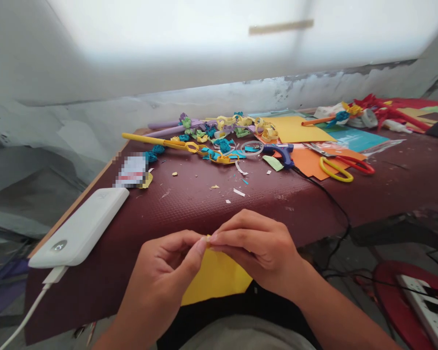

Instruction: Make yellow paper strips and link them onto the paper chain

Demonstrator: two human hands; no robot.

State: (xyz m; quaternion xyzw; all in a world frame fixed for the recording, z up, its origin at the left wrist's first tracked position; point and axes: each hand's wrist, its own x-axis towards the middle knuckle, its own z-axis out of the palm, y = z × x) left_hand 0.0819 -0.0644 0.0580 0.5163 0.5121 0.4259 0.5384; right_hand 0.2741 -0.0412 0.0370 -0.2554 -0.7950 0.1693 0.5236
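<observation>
A yellow sheet of paper (219, 277) lies below my hands, over my lap at the near edge of the table. My left hand (164, 272) pinches a tiny yellow piece (208, 239) between thumb and forefinger. From the right, my right hand (258, 243) holds the same small piece with its fingertips, which meet those of my left hand. The fingers cover most of the piece, so its shape and whether it joins the sheet cannot be made out.
On the dark red table (189, 194) are a white power bank (83, 223), crepe paper flowers (222, 145), a yellow stick (142, 139), a blue glue gun (282, 151), scissors (337, 169) and coloured paper (295, 130). A power strip (426, 301) sits low at right.
</observation>
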